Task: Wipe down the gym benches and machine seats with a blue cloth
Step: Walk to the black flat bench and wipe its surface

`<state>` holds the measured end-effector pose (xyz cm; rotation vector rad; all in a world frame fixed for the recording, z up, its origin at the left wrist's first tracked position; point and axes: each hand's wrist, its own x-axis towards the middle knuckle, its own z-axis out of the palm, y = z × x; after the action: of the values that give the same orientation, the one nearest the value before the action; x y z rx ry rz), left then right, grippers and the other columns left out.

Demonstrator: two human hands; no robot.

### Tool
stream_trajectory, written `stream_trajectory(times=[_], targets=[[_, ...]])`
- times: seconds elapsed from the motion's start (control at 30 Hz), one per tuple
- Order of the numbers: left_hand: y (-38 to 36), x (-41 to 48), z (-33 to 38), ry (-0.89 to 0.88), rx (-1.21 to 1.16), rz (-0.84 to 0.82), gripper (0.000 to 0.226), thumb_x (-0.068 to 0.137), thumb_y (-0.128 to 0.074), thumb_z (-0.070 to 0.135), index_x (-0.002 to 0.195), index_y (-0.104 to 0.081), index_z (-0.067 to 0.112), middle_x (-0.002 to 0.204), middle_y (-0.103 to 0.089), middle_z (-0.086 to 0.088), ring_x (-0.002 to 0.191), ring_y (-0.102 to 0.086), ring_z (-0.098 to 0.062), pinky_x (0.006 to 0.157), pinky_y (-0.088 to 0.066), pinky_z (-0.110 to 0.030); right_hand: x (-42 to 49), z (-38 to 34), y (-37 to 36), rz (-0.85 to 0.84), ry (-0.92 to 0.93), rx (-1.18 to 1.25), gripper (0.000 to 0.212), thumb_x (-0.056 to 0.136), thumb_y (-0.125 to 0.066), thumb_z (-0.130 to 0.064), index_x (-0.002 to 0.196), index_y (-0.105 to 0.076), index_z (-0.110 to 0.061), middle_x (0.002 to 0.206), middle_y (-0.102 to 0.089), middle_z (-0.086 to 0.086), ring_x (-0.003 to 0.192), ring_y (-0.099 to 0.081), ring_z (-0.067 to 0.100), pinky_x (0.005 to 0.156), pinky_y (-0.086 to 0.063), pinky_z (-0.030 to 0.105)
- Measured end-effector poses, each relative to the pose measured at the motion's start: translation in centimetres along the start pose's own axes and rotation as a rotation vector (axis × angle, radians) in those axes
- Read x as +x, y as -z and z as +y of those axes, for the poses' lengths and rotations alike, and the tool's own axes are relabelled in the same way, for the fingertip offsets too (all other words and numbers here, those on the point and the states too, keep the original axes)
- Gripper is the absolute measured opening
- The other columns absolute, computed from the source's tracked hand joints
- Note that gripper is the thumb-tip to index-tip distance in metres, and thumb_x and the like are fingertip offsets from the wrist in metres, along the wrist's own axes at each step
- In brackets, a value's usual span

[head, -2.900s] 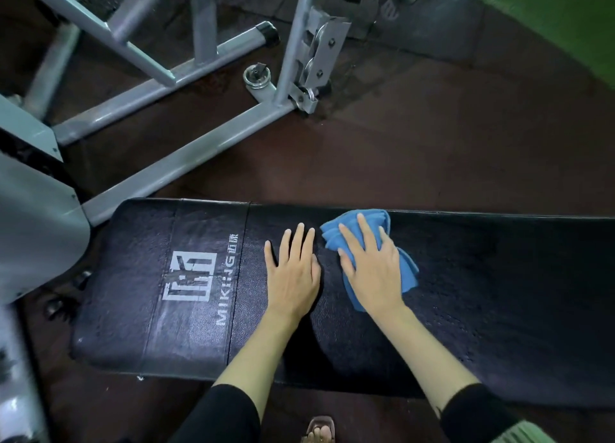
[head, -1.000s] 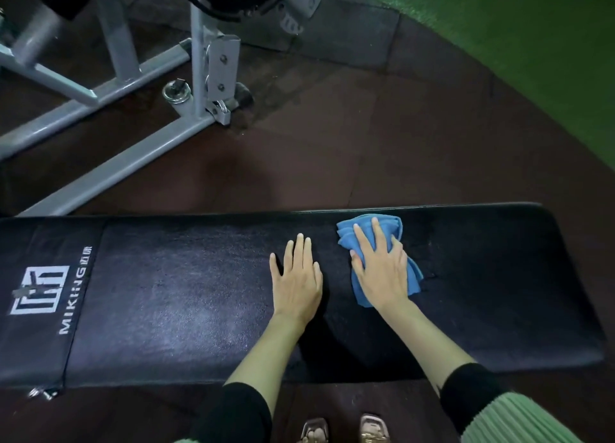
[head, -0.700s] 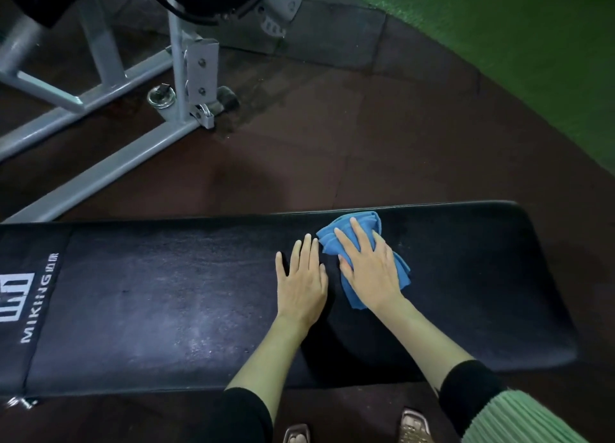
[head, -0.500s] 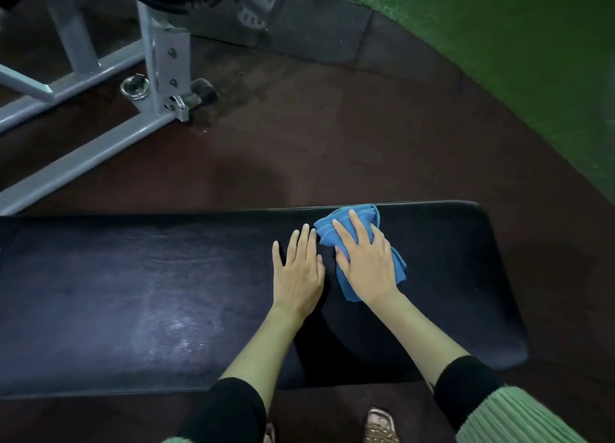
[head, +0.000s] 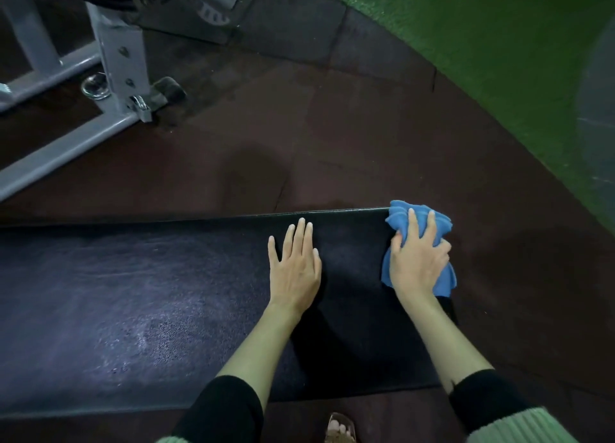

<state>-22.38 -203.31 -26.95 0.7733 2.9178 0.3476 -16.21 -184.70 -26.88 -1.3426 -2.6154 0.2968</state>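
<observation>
At one bench [head: 133,292] end, right hand [head: 416,262] curls its grip round one blue cloth [head: 445,284]; left hand [head: 294,269] flat.

Cloth [head: 399,213] under right hand [head: 416,262], bench [head: 133,292] right end.

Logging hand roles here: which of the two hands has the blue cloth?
The right hand, at the bench end, holds the bunched blue cloth; the left hand lies flat on bare padding.
</observation>
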Motion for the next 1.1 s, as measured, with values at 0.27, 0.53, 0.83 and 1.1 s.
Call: stream_trajectory(times=[0.27,0.53,0.83,1.1], targets=[[0.2,-0.1,-1.1,0.027,0.004,0.017,0.053,0.093,-0.028,0.029,0.137,-0.048,0.009,0.144,-0.047,-0.005,0.130,-0.047,-0.022,0.103,-0.036,-0.054,-4.5,-5.3,-1.3,-0.004,0.477,-0.063,0.048,0.085,-0.050,-0.036,0.131,-0.054,-0.024,0.140,-0.050,0.008,0.098,-0.058,0.034,0.078,-0.053,0.041],[0.5,-0.3,-0.7,0.034,0.010,-0.040,0.057,0.094,-0.019,0.031,0.144,-0.037,0.009,0.151,-0.035,-0.005,0.138,-0.035,-0.022,0.110,-0.026,-0.053,-0.4,1.8,0.8,-0.019,0.304,-0.053,0.048,0.086,-0.057,-0.026,0.133,-0.052,-0.022,0.144,-0.044,0.011,0.090,-0.053,0.044,0.073,-0.049,0.048],[0.6,-0.5,-0.2,0.008,0.000,-0.027,0.054,0.091,-0.029,0.030,0.137,-0.048,0.008,0.142,-0.048,-0.006,0.129,-0.049,-0.023,0.100,-0.038,-0.055,-3.7,-1.6,0.4,-0.026,0.317,-0.015,0.054,0.082,-0.064,-0.024,0.134,-0.051,-0.020,0.146,-0.041,0.012,0.087,-0.051,0.042,0.074,-0.049,0.049],[0.4,-2.3,-0.7,-0.027,0.011,-0.014,0.054,0.092,-0.029,0.030,0.138,-0.046,0.008,0.144,-0.047,-0.005,0.130,-0.047,-0.022,0.102,-0.037,-0.054,-2.3,3.6,1.6,-0.007,0.473,-0.041,0.051,0.082,-0.067,-0.022,0.132,-0.054,-0.020,0.142,-0.046,0.010,0.081,-0.050,0.040,0.068,-0.051,0.046]])
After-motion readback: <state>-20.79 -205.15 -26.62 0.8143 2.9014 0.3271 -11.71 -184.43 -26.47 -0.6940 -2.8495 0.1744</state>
